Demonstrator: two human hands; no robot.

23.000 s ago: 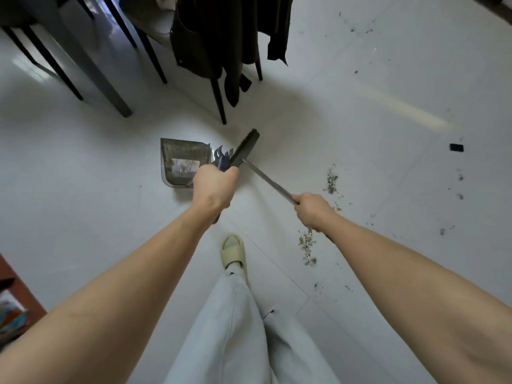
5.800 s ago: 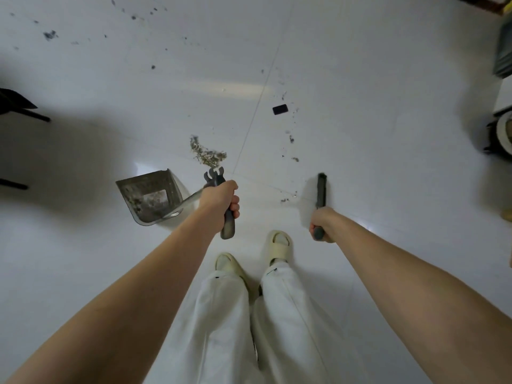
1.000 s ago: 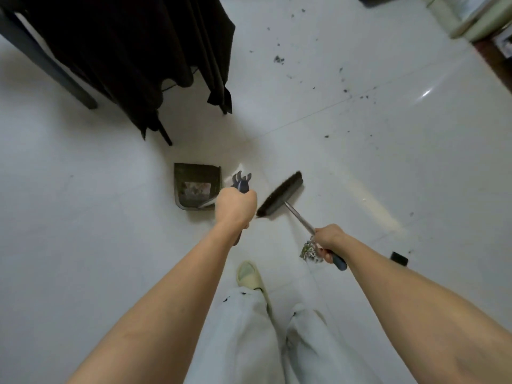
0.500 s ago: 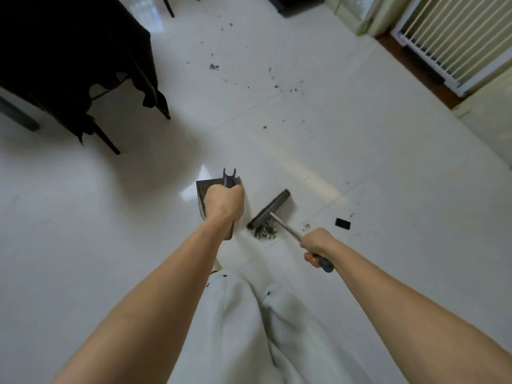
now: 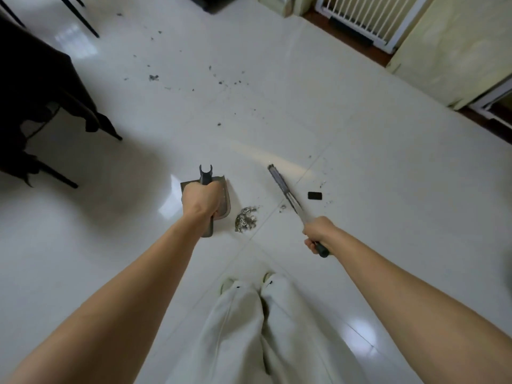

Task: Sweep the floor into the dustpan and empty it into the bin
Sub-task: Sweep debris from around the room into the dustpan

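Fingers (image 5: 214, 189) grip dustpan (image 5: 225, 199), other hand (image 5: 317, 231) w/ broom (image 5: 282, 188); no legible labels.

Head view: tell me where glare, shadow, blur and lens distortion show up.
Head view: glare patches shine on the white floor, one left of the dustpan, one bottom right; a broad soft shadow spreads from the dark cloth at left; the broom looks motion-blurred; wide-angle distortion stretches the forearms and bends the tile lines; the dust pile stays fairly sharp.

Open floor (image 5: 360, 167) is seen ahead and right. Passage left is blocked by a draped chair (image 5: 41, 87); a white gate (image 5: 368, 15) bounds the far side.
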